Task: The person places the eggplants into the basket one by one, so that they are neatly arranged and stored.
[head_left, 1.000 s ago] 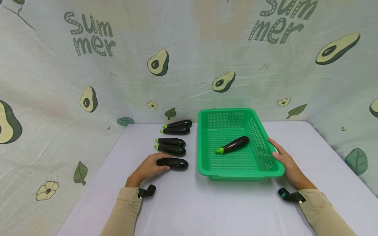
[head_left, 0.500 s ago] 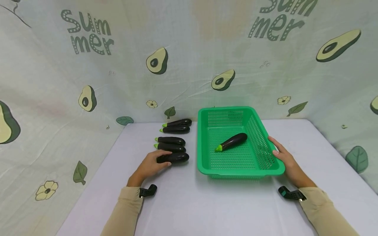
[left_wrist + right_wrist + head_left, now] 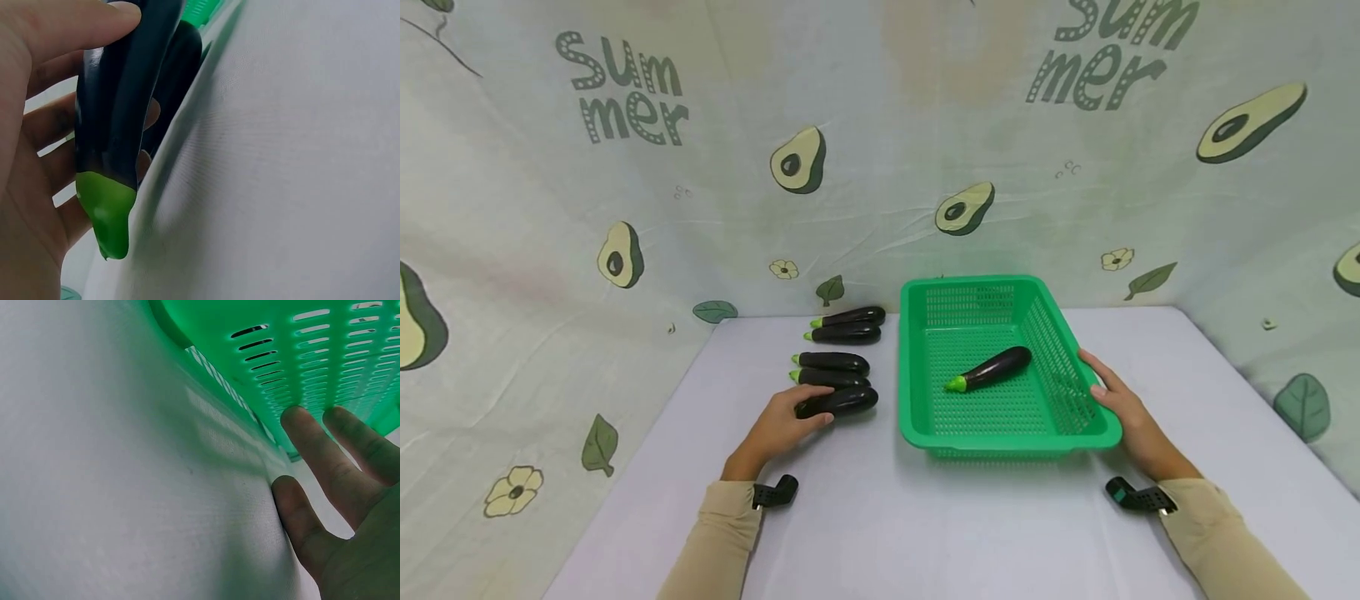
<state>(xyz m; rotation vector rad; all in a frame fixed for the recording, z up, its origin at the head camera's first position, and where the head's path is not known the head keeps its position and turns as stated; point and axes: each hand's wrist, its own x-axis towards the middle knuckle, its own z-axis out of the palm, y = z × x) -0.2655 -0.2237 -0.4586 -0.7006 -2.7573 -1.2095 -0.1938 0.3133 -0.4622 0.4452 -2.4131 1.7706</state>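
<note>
Eggplant point(image 3: 852, 401) in left fingers point(image 3: 56, 122) has neared its neighbour point(image 3: 842, 377); spread right fingers point(image 3: 325, 465) touch basket point(image 3: 1000, 442).

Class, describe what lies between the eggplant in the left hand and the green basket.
Only a narrow bare strip of pale tabletop separates the held eggplant from the green basket; the head view shows it.

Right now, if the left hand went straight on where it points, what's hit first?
Beyond the held eggplant, the left hand would likely meet the neighbouring eggplant first. They look very close; whether they already touch is unclear.
</note>
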